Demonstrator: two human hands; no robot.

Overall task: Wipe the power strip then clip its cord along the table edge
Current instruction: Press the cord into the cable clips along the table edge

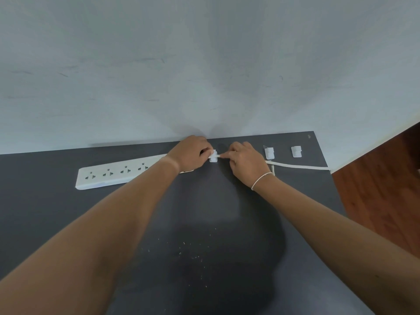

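A white power strip (109, 173) lies on the dark grey table (68, 212) near the wall, its right end hidden under my left forearm. Its white cord (300, 166) runs right to the table's edge. A small white clip (213, 158) sits between my hands with the cord crossing it. My left hand (189, 153) pinches the clip from the left. My right hand (245, 163) pinches the cord just right of the clip. Two more white clips (269, 153) (296, 151) stand further right along the back edge.
A pale grey wall (204, 64) rises directly behind the table. The table ends at the right, with brown wooden flooring (381, 189) beyond. Small light crumbs (193, 255) speckle the near part of the tabletop.
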